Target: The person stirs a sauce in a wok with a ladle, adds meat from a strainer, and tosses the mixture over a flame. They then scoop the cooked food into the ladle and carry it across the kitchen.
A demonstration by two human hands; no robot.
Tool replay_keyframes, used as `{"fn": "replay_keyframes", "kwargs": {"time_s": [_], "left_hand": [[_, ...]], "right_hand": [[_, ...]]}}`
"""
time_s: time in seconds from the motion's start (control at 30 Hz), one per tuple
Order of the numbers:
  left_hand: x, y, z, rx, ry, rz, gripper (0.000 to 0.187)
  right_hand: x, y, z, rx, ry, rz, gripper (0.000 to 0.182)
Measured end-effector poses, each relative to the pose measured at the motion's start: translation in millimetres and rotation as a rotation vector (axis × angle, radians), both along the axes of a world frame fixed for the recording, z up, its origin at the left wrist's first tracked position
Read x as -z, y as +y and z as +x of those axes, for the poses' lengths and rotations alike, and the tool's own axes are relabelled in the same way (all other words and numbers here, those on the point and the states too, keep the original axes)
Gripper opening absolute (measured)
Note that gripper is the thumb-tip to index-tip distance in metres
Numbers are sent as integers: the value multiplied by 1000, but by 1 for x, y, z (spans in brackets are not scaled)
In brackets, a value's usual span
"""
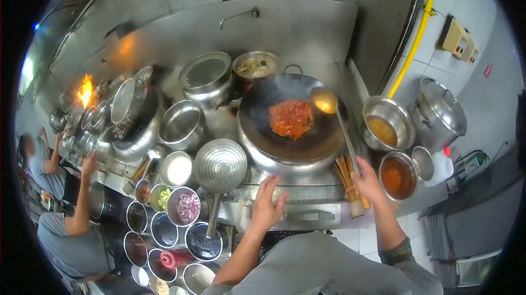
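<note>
A long-handled ladle [325, 101] reaches over the right side of a dark wok [252, 114], its bowl tinted orange. My right hand [369, 181] is closed around the end of the ladle's handle, just above a bamboo brush [345, 174]. Red, saucy food [291, 119] lies in the middle of the wok, and a little steam rises there. My left hand [267, 206] is in front of the stove edge, fingers apart and holding nothing. A perforated skimmer [221, 165] rests to its left, over the containers.
Left are bowls of chopped red onion [188, 207], white liquid [177, 170] and sauces. Pots [182, 125] stand behind them. Right are a bowl of yellowish liquid [382, 130] and one of red sauce [396, 176]. Co-workers [71, 240] stand far left, near a flame [85, 91].
</note>
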State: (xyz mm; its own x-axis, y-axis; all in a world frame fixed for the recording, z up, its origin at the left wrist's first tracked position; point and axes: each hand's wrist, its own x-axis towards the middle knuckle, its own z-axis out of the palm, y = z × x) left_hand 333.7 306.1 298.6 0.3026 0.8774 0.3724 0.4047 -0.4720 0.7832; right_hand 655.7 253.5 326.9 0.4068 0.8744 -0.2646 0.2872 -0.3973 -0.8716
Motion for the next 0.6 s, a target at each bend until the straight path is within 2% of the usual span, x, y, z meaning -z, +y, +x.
{"fn": "replay_keyframes", "kwargs": {"time_s": [0.1,0.2,0.3,0.33,0.43,0.47,0.57,0.6], "left_hand": [[14,-9,-21,10,84,-67,38],[-7,-23,-37,-39,99,-53,34],[-24,-30,-63,-141,51,-34,33],[-35,-34,-73,-221,95,-72,30],[-23,-43,-98,-426,18,-233,20],[-20,-42,-99,-436,13,-248,20],[-20,-32,-93,-399,17,-237,18],[-23,-28,-84,-357,31,-210,18]], "right_hand": [[8,38,-14,-15,20,-15,66],[18,62,-25,-99,174,10,63],[2,43,-24,-184,249,7,63],[-8,30,-25,-202,154,-8,63],[-13,4,-3,-281,267,3,63],[-26,4,-6,-242,304,-82,63],[5,22,10,-330,226,-42,62],[10,26,11,-340,9,14,61]]}}
